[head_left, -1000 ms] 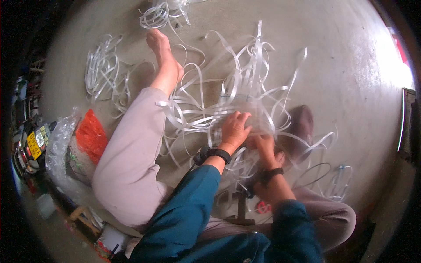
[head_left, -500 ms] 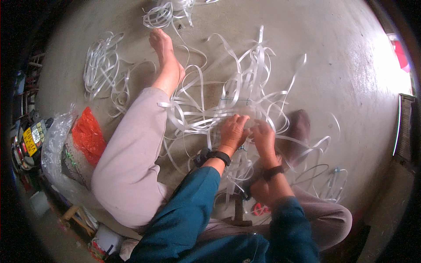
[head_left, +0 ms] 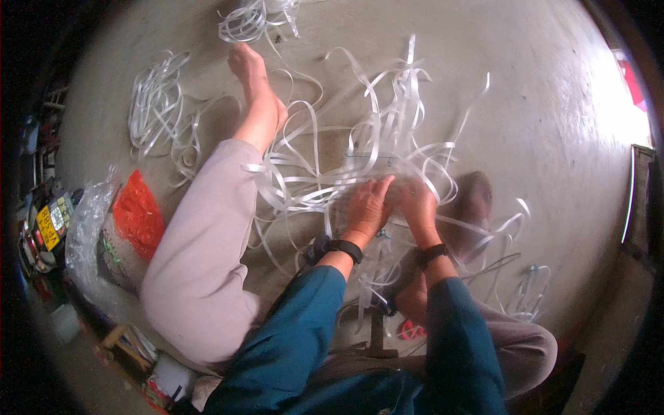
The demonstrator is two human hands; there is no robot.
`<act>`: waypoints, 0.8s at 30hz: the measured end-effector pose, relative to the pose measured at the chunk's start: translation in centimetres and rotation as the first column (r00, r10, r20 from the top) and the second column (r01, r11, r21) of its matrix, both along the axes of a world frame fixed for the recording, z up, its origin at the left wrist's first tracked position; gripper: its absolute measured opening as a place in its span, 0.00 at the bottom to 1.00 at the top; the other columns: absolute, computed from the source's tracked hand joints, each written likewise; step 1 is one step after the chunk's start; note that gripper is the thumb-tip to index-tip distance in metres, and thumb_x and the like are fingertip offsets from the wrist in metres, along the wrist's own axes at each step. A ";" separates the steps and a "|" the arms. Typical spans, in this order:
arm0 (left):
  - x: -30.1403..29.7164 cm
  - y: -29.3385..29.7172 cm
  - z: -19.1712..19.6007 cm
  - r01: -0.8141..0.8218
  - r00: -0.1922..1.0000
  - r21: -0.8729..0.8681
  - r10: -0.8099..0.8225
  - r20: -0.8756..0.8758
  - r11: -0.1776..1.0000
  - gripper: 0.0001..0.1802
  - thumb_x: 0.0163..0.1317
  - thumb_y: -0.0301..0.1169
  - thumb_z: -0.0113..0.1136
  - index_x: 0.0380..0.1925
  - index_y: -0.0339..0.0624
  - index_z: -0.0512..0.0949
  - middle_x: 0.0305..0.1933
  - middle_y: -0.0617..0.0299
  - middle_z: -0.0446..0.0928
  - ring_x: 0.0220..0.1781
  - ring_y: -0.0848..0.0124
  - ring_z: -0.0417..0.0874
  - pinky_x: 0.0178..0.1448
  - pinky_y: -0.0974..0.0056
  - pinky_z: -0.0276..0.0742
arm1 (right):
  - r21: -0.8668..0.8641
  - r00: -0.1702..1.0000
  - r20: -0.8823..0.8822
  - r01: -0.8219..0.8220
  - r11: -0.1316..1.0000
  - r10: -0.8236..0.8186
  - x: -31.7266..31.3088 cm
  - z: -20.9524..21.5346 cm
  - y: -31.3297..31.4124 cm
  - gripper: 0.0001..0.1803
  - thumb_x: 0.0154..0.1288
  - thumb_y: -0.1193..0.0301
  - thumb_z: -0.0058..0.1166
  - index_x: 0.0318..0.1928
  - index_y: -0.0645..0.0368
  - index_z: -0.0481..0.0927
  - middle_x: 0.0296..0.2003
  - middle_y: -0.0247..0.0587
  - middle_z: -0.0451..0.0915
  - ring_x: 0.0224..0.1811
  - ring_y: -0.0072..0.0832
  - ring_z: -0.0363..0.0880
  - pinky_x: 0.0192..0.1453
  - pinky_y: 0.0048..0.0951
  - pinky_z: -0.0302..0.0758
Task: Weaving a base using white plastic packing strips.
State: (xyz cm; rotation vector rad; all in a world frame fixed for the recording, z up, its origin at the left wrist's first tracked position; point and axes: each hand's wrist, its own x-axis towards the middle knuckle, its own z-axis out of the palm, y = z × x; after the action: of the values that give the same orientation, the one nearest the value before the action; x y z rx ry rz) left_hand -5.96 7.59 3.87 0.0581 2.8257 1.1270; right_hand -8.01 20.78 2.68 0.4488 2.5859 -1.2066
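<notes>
White plastic strips (head_left: 311,197), flat and ribbon-like, cross one another on the floor between my legs and stick out in loose loops on every side. Over their near part, my left hand (head_left: 370,206) lies with its fingers stretched forward, apparently gripping nothing. Close beside it, my right hand (head_left: 418,207) is over the same strips, its fingers smeared and their tips hard to make out. A thin blue-green cord (head_left: 370,156) runs across the strips just beyond my hands. What lies directly under my palms is hidden.
One coil of white strips (head_left: 155,104) rests at the far left, another bundle (head_left: 252,21) beyond my bare foot (head_left: 249,66). An orange plastic bag (head_left: 138,214) and clear plastic wrap (head_left: 90,221) lie left of my leg. Red-handled scissors (head_left: 412,330) are near my right shin.
My left hand's fingers have straightened from a curled pose. My right hand has turned more upright and shifted slightly, its forearm swinging inward. The loose strip ends at the right have moved.
</notes>
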 end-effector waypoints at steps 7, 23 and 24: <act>-18.2 -12.6 9.3 -0.715 0.699 0.303 0.630 0.339 0.630 0.32 0.65 0.49 0.36 0.63 0.41 0.57 0.55 0.53 0.71 0.58 0.63 0.71 0.61 0.64 0.66 | 0.026 0.997 0.052 -0.057 0.998 0.055 -0.4 1.7 -0.1 0.20 0.59 0.74 0.46 0.53 0.52 0.73 0.32 0.52 0.80 0.34 0.47 0.79 0.40 0.41 0.74; -0.1 0.2 0.4 0.019 1.000 0.016 -0.019 -0.006 1.000 0.36 0.43 0.27 0.66 0.56 0.50 0.65 0.42 0.55 0.74 0.45 0.54 0.74 0.50 0.55 0.70 | 0.134 0.992 -0.057 -0.107 0.985 0.115 0.0 0.7 0.2 0.16 0.60 0.68 0.46 0.48 0.54 0.78 0.36 0.55 0.79 0.39 0.49 0.78 0.43 0.41 0.74; 0.1 0.1 -0.2 0.017 1.000 0.013 -0.017 -0.007 1.000 0.36 0.43 0.27 0.66 0.56 0.50 0.65 0.42 0.55 0.74 0.45 0.54 0.74 0.50 0.55 0.70 | 0.131 0.991 -0.058 -0.109 0.985 0.117 0.0 0.6 0.1 0.16 0.60 0.68 0.46 0.48 0.54 0.78 0.36 0.55 0.79 0.39 0.49 0.78 0.43 0.41 0.74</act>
State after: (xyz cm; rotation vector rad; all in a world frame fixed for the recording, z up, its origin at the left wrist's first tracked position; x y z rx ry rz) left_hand -5.89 7.68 3.64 0.0865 2.8187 1.1434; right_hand -8.03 20.86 3.30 0.2862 2.7146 -1.0402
